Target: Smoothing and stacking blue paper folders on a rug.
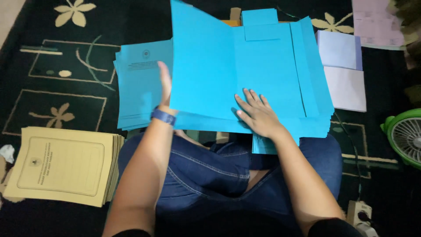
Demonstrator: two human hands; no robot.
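A stack of blue paper folders (307, 87) lies open in front of my crossed legs. My left hand (165, 87) holds the left cover (199, 66) of the top folder, lifted and half turned; the fingers are partly hidden behind it. My right hand (256, 113) lies flat, fingers spread, on the folder's inner page near its lower edge. A blue watch band (163, 116) is on my left wrist.
A second pile of closed blue folders (136, 87) lies to the left. A stack of yellow folders (66, 164) sits at lower left. White sheets (344, 70) lie at right, a green fan (405, 136) at the right edge, a power strip (360, 215) at lower right. Dark flowered carpet (52, 52) underneath.
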